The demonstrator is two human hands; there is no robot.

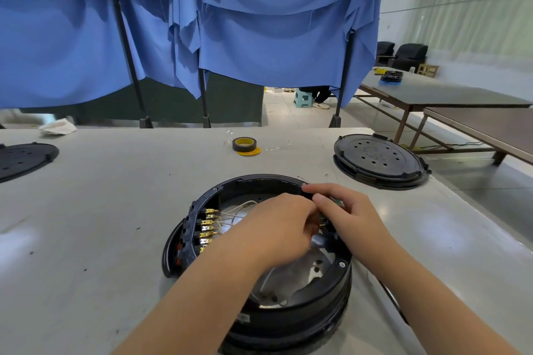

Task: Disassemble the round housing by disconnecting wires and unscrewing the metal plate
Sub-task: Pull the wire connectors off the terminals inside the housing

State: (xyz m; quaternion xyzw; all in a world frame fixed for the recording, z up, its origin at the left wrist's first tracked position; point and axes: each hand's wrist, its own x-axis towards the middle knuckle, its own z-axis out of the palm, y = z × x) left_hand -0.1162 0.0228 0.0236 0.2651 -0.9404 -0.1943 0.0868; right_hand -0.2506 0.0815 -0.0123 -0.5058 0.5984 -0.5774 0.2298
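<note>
Round housing lower centre on surface; left hand and right hand fingers curled at right rim, apparently working connector; exact pinch hidden.

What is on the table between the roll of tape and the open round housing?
In the head view, nothing lies there: the grey table is bare between the roll of tape and the round housing's far rim.

Blue curtains (draped), grey table
</note>
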